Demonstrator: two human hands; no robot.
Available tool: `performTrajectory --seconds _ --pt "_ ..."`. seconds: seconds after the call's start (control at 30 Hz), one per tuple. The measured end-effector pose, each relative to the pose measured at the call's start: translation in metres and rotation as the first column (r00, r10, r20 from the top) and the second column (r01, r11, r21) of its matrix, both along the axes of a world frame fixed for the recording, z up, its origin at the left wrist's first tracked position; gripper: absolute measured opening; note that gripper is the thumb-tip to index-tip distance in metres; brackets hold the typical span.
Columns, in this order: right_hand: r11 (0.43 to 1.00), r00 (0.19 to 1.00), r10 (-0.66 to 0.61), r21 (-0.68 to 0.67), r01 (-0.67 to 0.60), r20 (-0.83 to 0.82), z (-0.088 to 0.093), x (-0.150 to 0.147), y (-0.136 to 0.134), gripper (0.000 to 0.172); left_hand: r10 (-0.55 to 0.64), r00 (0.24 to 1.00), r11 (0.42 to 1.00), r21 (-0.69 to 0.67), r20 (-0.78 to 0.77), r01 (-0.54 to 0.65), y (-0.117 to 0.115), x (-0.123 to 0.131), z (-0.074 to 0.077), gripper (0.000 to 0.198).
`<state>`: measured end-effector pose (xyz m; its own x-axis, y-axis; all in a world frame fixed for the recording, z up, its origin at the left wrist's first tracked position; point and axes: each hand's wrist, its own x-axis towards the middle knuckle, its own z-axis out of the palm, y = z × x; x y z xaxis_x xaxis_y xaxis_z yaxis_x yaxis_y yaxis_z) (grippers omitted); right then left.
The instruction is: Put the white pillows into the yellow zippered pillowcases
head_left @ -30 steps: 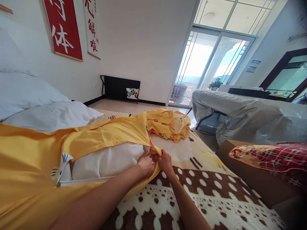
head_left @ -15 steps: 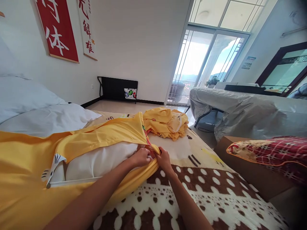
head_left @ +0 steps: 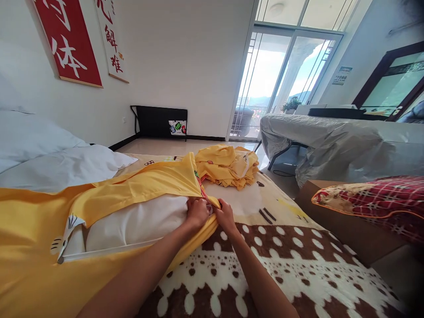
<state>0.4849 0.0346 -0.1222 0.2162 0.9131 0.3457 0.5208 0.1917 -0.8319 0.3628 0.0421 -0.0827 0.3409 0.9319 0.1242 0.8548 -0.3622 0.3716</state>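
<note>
A yellow duvet cover (head_left: 139,180) with a cartoon-face print lies across the left and middle of the bed. Through its long open side shows a white padded quilt (head_left: 139,220), and a pale zip strip (head_left: 109,251) runs along the near edge. My left hand (head_left: 198,213) is closed in a fist at the right end of this opening, against the quilt; its fingertips and what they grip are hidden. Just to the right, my right hand (head_left: 225,216) pinches the cover's gathered edge, thumb on top. Both hands are close together, a small gap apart.
Behind my hands sits a crumpled yellow cloth (head_left: 228,165) on the patterned brown and cream blanket (head_left: 265,251). White pillows (head_left: 82,163) lie at the left. On the right are a cardboard box (head_left: 318,212), a red plaid quilt (head_left: 380,198) and a plastic-covered table (head_left: 331,137).
My left hand has turned so its knuckles face up more and has shifted slightly up. The right hand keeps its grip on the cover's edge. The view has tilted a little.
</note>
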Motion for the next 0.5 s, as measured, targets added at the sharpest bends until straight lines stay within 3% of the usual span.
performTrajectory --seconds 0.23,0.5 --pt "1.0 1.0 -0.02 -0.009 0.02 0.013 -0.002 0.001 0.002 0.018 0.165 0.984 0.986 0.034 -0.062 -0.163 0.006 0.008 -0.006 0.037" --pt "0.999 0.998 -0.041 -0.014 0.042 0.052 -0.004 0.001 0.003 0.018 0.145 0.976 0.987 0.096 -0.161 -0.13 0.01 0.014 -0.004 0.037"
